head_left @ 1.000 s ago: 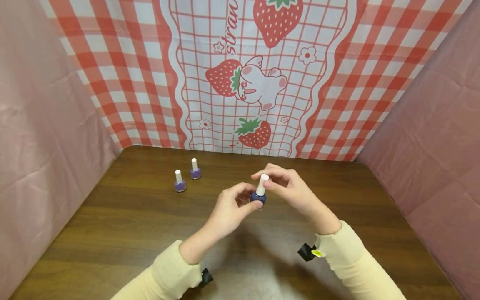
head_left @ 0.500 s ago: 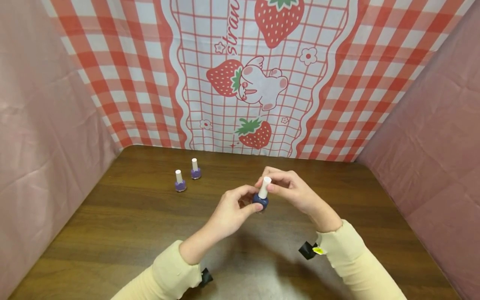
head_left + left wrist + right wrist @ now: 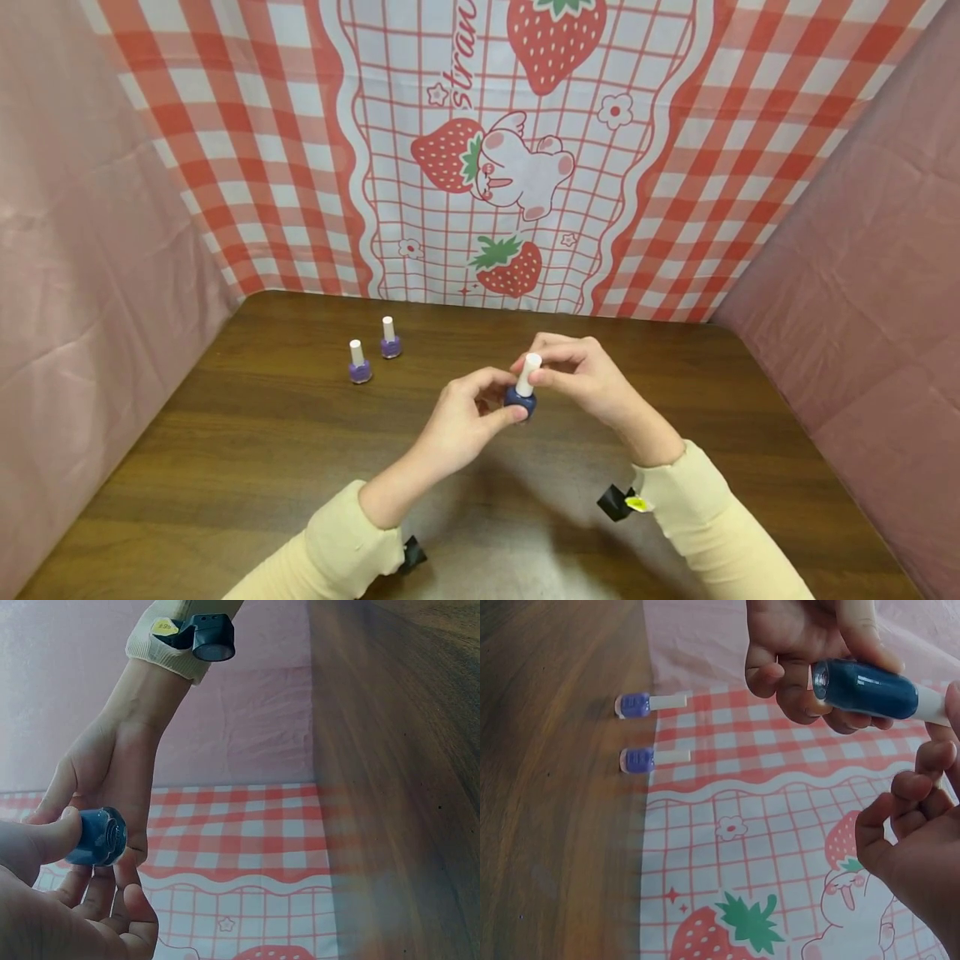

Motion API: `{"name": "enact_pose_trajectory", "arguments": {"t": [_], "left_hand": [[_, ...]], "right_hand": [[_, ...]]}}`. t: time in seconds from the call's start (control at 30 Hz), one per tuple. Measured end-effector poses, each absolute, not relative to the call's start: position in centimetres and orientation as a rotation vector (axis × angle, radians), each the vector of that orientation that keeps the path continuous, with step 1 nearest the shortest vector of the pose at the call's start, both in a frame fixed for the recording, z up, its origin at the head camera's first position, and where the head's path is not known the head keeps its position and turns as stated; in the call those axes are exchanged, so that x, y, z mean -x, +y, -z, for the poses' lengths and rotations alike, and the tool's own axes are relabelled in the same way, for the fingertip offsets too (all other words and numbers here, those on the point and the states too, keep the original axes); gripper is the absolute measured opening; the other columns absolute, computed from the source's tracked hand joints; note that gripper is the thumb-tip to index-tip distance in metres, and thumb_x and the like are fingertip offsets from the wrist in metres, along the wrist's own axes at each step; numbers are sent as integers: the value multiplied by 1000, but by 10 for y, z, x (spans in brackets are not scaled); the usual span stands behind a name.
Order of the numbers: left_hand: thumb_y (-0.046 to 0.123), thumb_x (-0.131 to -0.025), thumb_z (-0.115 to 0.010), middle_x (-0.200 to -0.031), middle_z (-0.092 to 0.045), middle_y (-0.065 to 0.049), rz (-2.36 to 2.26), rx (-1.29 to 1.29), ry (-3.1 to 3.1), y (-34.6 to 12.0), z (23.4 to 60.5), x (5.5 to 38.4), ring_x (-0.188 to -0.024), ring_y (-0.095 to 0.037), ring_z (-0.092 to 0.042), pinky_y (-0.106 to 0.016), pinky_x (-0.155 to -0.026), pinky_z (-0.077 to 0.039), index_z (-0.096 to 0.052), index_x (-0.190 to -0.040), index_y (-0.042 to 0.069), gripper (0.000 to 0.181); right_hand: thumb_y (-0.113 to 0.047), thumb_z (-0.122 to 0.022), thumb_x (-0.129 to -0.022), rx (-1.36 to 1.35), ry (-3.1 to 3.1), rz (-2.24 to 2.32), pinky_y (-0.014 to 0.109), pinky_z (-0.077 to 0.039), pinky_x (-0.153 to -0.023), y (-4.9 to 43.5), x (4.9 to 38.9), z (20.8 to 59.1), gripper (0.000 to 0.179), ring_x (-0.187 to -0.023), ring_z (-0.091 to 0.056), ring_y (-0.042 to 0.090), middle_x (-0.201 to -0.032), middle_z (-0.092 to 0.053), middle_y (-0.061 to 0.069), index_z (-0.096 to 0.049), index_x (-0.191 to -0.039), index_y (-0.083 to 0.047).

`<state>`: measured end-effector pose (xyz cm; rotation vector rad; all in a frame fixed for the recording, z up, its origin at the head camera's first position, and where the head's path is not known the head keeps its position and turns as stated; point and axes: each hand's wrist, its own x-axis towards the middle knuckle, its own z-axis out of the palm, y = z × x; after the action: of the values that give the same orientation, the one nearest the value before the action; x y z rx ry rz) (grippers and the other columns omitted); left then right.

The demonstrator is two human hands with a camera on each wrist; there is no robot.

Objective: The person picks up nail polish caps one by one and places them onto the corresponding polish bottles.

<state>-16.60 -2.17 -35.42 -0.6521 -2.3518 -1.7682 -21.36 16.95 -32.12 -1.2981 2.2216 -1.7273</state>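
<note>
A dark blue nail polish bottle (image 3: 521, 402) with a white cap (image 3: 529, 375) is held above the table, slightly tilted. My left hand (image 3: 467, 419) pinches the glass body between thumb and fingers. At the cap, my right hand (image 3: 588, 379) has its thumb and fingers closed around the white stem. In the right wrist view the blue bottle (image 3: 866, 688) shows its base, with the cap still joined to the body. From the left wrist the bottle (image 3: 97, 836) hides the cap. Two purple nail polish bottles (image 3: 360, 371) (image 3: 391, 346) stand upright to the left, apart from both hands.
The brown wooden table (image 3: 247, 450) lies beneath the hands. A red and white checked cloth with strawberries (image 3: 510, 268) hangs at its back edge. Pink cloths (image 3: 97, 208) (image 3: 862, 250) hang at both sides. Black wrist cameras (image 3: 617, 502) sit under the sleeves.
Both hands and the blue nail polish bottle have shifted very slightly right and down since one second ago. The grip looks the same. The purple bottles have stayed put.
</note>
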Motion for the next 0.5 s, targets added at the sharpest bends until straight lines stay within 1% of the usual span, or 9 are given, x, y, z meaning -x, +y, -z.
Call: {"name": "enact_pose_trajectory", "arguments": {"t": [0.17,0.27,0.4,0.5], "left_hand": [[17,-78,-77,-91,-70,-3,1792,629,-2336,-22,354,166,-78,-11,-61,-23,-64,-47,-67,-99,10,24],[18,-78,-78,-89,-70,-2,1791,616,-2334,-22,354,166,-77,-11,-60,-23,-64,-47,-67,-98,11,24],[18,-77,-78,-86,-69,-2,1787,602,-2327,-22,353,166,-75,-10,-59,-22,-63,-46,-66,-97,10,24],[17,-77,-78,-85,-68,-1,1791,591,-2327,-21,353,166,-75,-9,-58,-22,-62,-47,-66,-96,11,24]], "right_hand": [[-13,-71,-84,1191,2266,1787,24,-47,-62,167,211,320,17,-77,-55,15,-82,-62,9,-71,-94,1],[-10,-73,-82,1138,2285,1816,23,-46,-60,166,211,320,14,-76,-54,15,-81,-62,8,-72,-91,0],[-7,-73,-81,1095,2300,1850,22,-44,-58,164,210,321,6,-75,-55,15,-79,-61,6,-69,-82,-3],[-3,-74,-79,1059,2316,1871,21,-43,-57,162,210,321,11,-73,-55,13,-75,-58,3,-65,-75,-6]]}}
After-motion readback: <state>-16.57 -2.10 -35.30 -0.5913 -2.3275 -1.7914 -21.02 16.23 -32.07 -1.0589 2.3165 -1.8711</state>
